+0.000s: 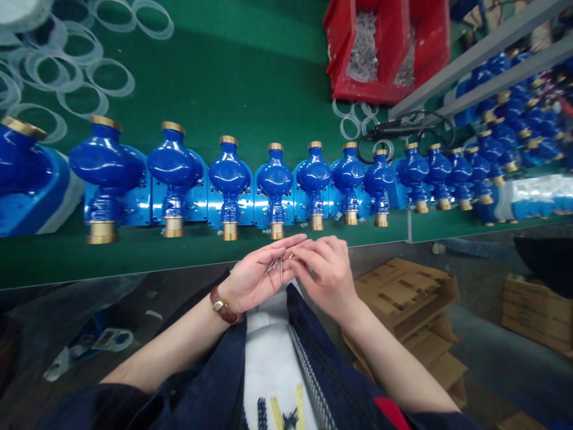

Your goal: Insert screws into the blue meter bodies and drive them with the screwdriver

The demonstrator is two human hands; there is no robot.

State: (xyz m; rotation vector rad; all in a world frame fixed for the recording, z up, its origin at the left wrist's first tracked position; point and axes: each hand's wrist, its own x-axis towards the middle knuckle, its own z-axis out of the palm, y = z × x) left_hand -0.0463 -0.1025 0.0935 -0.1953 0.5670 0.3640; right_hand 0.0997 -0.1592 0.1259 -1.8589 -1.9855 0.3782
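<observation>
My left hand (257, 275) lies palm up just below the green bench edge, cupping several thin metal pins (276, 266). My right hand (324, 269) meets it from the right, fingertips pinched on the pins in that palm. A watch with a brown strap (222, 306) sits on my left wrist. Directly beyond the hands stands a long row of blue water meter bodies (275, 179) with brass threaded ends.
The green bench (250, 77) carries clear plastic rings (67, 65) at the far left and a red bin of metal pins (371, 48) at the back right. More blue bodies (514, 101) fill grey rails on the right. Cardboard boxes (412, 292) lie on the floor.
</observation>
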